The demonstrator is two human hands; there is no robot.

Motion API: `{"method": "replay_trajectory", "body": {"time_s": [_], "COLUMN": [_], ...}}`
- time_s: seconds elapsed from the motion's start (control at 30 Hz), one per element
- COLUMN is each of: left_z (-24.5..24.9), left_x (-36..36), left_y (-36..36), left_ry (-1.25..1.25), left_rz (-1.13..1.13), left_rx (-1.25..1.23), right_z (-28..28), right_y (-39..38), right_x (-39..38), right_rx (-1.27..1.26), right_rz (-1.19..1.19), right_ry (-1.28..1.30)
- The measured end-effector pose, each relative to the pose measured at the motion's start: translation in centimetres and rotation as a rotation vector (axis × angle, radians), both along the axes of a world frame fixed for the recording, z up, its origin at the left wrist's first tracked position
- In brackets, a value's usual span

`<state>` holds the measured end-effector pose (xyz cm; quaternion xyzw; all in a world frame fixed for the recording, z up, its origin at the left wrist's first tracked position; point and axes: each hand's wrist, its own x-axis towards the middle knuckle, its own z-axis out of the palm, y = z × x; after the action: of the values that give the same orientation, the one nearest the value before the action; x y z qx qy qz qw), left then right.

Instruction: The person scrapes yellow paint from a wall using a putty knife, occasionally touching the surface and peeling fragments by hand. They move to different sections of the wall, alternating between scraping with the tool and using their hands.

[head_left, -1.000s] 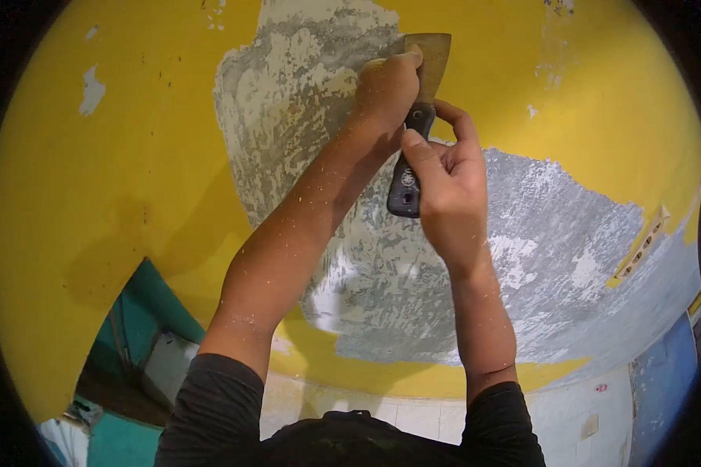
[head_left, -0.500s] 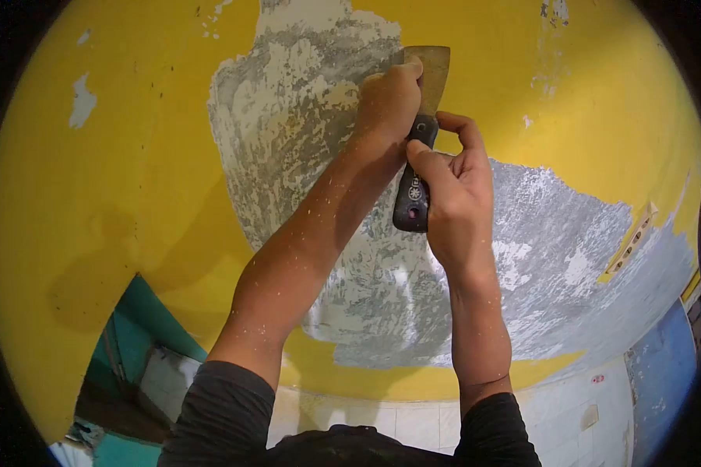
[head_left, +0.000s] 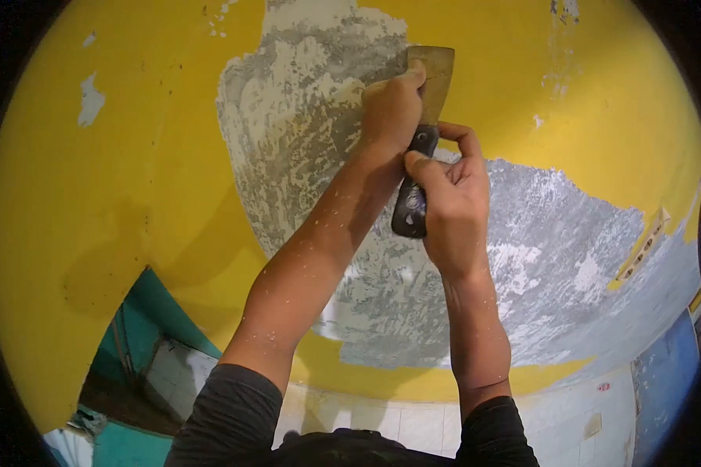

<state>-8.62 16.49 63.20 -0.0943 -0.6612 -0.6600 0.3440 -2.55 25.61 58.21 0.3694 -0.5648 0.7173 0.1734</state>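
A putty knife (head_left: 438, 82) with a wide metal blade and a black handle is held upright before the wall, its blade end up. My left hand (head_left: 392, 109) is closed at the blade's left edge, thumb on the metal; its other fingers are mostly hidden. Lower down, my right hand (head_left: 456, 198) grips the black handle between thumb and fingers, with the index finger near the neck. Behind both hands is a scraped grey patch (head_left: 288, 156) with flecks of pale coating, bordered by yellow paint (head_left: 514, 86). Small pale flakes dot my forearms.
A socket strip (head_left: 642, 247) is fixed to the wall at the right. White tiles (head_left: 436, 424) run along the bottom. At lower left is an opening with a green surround (head_left: 171, 315). A blue panel (head_left: 666, 377) stands at lower right.
The view has shifted slightly, so the wall sits a little further right. Both hands stay on the putty knife, whose handle has turned slightly.
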Motion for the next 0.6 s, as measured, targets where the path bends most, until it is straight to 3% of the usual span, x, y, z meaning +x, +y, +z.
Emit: {"method": "replay_trajectory", "body": {"time_s": [0.07, 0.23, 0.37, 0.47, 0.5, 0.53, 0.6], "left_z": [0.8, -0.4, 1.2, 1.1, 0.1, -0.2, -0.6], "left_x": [-0.5, -0.4, -0.6, -0.8, -0.4, -0.8, -2.3], "left_y": [-0.2, -0.3, -0.6, -0.7, -0.8, -0.8, -0.9], "left_ry": [0.162, 0.066, 0.151, 0.137, 0.211, 0.218, 0.489], "left_rz": [0.063, 0.082, 0.136, 0.038, 0.236, 0.233, 0.449], "left_rx": [-0.097, -0.114, -0.229, -0.129, -0.322, -0.324, -0.468], "right_z": [1.3, -0.6, 1.0, 0.2, -0.4, -0.5, -0.3], "right_y": [-0.1, -0.8, -0.1, -0.9, -0.9, -1.0, -1.4], "right_x": [0.6, -0.6, 0.2, -0.6, -0.5, -0.5, -0.5], "right_rx": [-0.1, -0.151, -0.113, -0.062, -0.099, -0.101, -0.186], "right_rz": [0.11, 0.132, 0.17, 0.091, 0.153, 0.149, 0.115], "right_ry": [-0.015, -0.021, 0.01, 0.107, 0.016, 0.022, 0.017]}}
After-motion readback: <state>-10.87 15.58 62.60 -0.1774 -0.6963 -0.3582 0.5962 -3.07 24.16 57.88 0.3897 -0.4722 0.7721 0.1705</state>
